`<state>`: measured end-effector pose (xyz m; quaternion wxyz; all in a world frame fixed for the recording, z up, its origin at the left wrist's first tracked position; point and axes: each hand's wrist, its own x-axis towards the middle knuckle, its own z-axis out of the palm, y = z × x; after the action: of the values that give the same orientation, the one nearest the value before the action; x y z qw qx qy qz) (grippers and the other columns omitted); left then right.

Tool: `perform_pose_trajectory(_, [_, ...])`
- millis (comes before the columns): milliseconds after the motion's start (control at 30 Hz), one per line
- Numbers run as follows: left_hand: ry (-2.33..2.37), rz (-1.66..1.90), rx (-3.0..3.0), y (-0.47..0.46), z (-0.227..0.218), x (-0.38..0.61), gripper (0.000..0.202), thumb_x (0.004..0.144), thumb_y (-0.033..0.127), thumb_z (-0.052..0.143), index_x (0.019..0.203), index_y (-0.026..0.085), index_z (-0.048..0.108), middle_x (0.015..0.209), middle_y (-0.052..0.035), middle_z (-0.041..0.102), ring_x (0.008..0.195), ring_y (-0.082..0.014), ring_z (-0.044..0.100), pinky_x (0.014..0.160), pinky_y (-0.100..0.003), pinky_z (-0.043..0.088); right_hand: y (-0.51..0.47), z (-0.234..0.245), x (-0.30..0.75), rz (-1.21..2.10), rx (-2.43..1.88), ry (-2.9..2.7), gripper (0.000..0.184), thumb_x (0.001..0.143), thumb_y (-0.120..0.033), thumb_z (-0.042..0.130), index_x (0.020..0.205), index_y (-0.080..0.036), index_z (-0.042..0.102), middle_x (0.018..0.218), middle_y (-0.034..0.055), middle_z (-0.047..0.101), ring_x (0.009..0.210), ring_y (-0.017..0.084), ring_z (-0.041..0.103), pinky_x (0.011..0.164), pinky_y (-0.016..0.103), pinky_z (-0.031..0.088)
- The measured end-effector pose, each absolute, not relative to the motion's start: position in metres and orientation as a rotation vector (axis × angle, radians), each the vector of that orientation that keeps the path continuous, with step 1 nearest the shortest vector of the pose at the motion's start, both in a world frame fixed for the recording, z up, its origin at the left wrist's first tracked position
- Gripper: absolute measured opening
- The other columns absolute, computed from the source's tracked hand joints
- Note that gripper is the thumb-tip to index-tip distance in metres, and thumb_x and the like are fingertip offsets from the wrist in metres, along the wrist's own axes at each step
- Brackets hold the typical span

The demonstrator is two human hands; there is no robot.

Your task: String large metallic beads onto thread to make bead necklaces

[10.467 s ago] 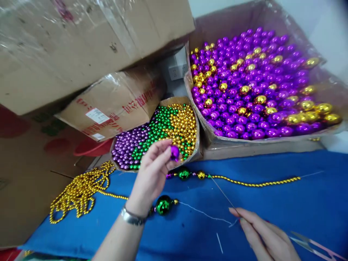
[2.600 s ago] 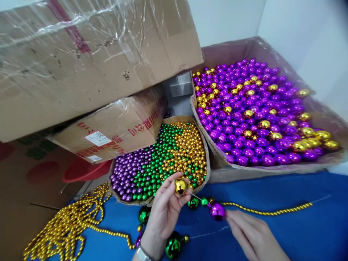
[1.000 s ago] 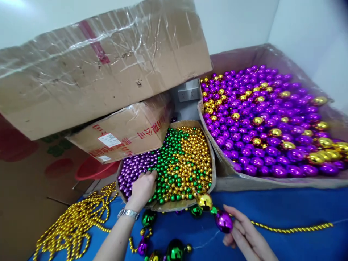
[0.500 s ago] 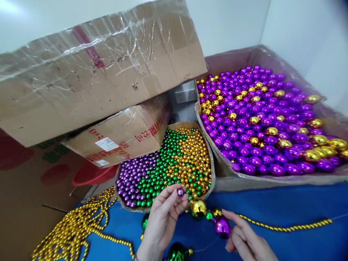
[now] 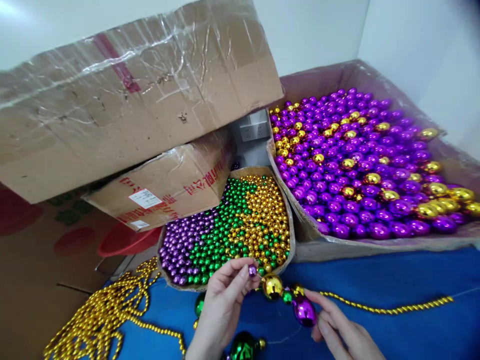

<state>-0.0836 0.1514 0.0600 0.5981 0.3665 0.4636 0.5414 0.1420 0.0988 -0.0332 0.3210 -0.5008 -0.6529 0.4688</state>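
My left hand (image 5: 225,302) pinches a small purple bead (image 5: 252,270) between thumb and fingertips, just over the near rim of the box of small beads. Beside it hangs a large gold bead (image 5: 272,287), followed by a small green bead (image 5: 287,297) and another gold bead (image 5: 298,290). My right hand (image 5: 335,325) is closed on a large purple bead (image 5: 304,312) at the strand's right end. Lower down, a big green bead (image 5: 243,346) and thin clear string lie over the blue surface; part of the strand is hidden behind my left hand.
A cardboard box of small purple, green and gold beads (image 5: 225,225) stands ahead. To its right is a large carton of purple and gold balls (image 5: 337,170). Taped cartons (image 5: 142,110) overhang the left. Gold bead strands (image 5: 101,315) lie at left, another (image 5: 386,310) at right.
The small purple bead in my left hand has shifted slightly right and down, nearer the large gold bead. My right hand stays on the purple bead. The view has moved a little.
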Motion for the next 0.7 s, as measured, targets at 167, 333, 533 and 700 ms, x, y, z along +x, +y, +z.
perform_pose_trajectory(167, [1.2,1.085,1.136,0.141,0.045,-0.077,0.014,0.078,0.024,0.069,0.091,0.017,0.067,0.092,-0.0051,0.071,0.077,-0.0123,0.06,0.069,-0.02,0.047,0.091,-0.051,0.143,1.319,-1.329,-1.643,0.043,0.097,-0.038,0.025,0.139,-0.029,0.031,0.091,0.0026,0.069,0.081,0.016,0.066,0.077,0.027,0.05])
perform_pose_trajectory(333, [1.241,0.938,1.269,0.127,0.017,-0.057,0.012,0.08,0.028,0.066,0.083,0.017,0.068,0.094,-0.0066,0.072,0.08,-0.0161,0.063,0.07,-0.024,0.048,0.078,-0.081,0.148,1.162,-1.444,-1.808,0.045,0.096,-0.025,0.023,0.14,-0.021,0.032,0.078,0.0029,0.067,0.069,0.017,0.065,0.067,0.028,0.052])
perform_pose_trajectory(533, [1.217,0.94,1.669,0.125,0.036,-0.046,0.008,0.085,0.024,0.059,0.084,0.02,0.065,0.09,-0.0029,0.071,0.084,-0.017,0.065,0.076,-0.026,0.048,0.082,-0.068,0.173,0.936,-1.413,-1.955,0.043,0.092,-0.018,0.034,0.133,-0.025,0.044,0.127,0.0096,0.055,0.11,0.02,0.059,0.093,0.033,0.047])
perform_pose_trajectory(700, [1.197,0.962,1.733,0.131,0.066,-0.034,0.01,0.085,0.024,0.058,0.086,0.02,0.067,0.084,-0.0038,0.072,0.077,-0.0182,0.065,0.069,-0.026,0.048,0.1,-0.016,0.171,0.882,-1.31,-1.906,0.034,0.095,-0.024,0.04,0.127,-0.028,0.05,0.121,0.0054,0.061,0.114,0.018,0.055,0.098,0.032,0.042])
